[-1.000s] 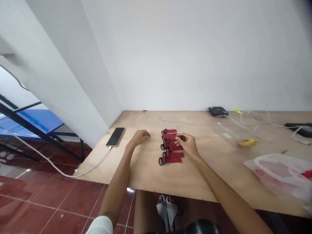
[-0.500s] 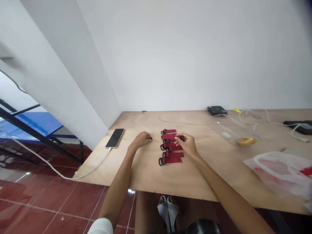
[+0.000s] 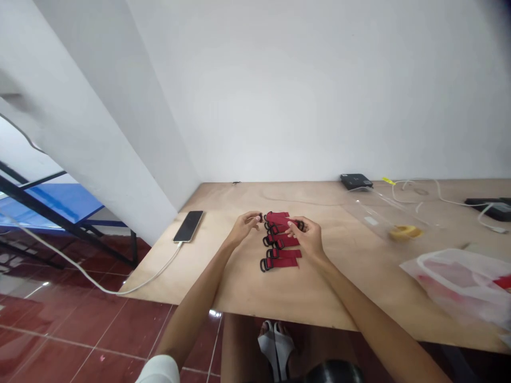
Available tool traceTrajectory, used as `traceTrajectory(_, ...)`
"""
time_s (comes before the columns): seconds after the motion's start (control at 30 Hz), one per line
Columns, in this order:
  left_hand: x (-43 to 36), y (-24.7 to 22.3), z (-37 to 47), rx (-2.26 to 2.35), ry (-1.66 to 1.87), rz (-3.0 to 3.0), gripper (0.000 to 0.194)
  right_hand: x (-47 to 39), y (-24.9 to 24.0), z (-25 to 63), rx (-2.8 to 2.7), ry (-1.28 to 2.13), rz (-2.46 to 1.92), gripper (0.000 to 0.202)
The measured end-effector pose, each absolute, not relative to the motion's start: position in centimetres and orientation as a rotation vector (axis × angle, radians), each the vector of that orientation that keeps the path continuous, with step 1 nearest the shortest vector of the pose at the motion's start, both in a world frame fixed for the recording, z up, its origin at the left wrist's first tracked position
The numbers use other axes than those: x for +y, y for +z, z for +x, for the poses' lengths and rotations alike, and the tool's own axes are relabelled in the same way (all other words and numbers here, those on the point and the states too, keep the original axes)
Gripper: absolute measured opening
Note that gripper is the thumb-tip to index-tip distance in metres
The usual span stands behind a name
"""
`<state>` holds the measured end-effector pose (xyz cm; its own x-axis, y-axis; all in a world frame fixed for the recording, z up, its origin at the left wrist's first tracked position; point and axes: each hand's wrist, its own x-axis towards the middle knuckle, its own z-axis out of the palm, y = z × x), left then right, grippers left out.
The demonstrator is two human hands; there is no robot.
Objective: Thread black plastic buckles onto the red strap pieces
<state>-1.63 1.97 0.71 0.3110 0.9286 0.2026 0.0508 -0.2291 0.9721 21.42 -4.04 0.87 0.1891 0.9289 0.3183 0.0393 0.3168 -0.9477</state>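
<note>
Several short red straps (image 3: 286, 262) with black buckles lie in a column on the wooden table (image 3: 239, 284), their buckle ends toward the left. My left hand (image 3: 244, 227) is closed in a pinch on a small black buckle (image 3: 261, 217), just left of the topmost straps. Over the upper straps, my right hand (image 3: 309, 234) is closed on a red strap (image 3: 281, 227), with a black buckle (image 3: 300, 225) showing at its fingertips. The right fingers partly hide where this strap ends.
A phone (image 3: 189, 226) with a white cable lies at the left. Toward the right are a clear plastic bag (image 3: 371, 210), a yellow tape roll (image 3: 405, 232), a black box (image 3: 356, 181) and a whitish plastic bag (image 3: 451, 276). A wall (image 3: 299, 106) borders the table's back.
My left hand has moved right with the small black buckle, up to the straps. My right hand has barely moved; the held strap has shifted slightly.
</note>
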Motion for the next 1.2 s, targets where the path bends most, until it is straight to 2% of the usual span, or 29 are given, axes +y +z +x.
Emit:
traceTrajectory(0.2,1.4,0.3,-0.6,0.769,1.095,1.468,0.044,-4.2,0.7,21.1,-1.224,0.761,-1.051,0.034)
traceTrajectory(0.5,1.4,0.4,-0.8,0.811,1.11,1.439,0.044,-4.4,0.5,20.9,-1.34,0.681,-1.053,0.028)
traceTrajectory(0.8,1.2,0.6,-1.1,0.788,1.033,1.513,0.046,-4.6,1.0,20.9,-1.375,0.734,-1.035,0.028)
traceTrajectory(1.07,0.7,0.7,-0.5,0.709,0.969,1.485,0.039,-4.6,0.8,20.5,-1.405,0.849,-1.006,0.028)
traceTrajectory(1.2,0.2,0.3,0.4,0.713,0.935,1.487,0.035,-4.8,0.3,20.2,-1.596,0.637,-0.979,0.026)
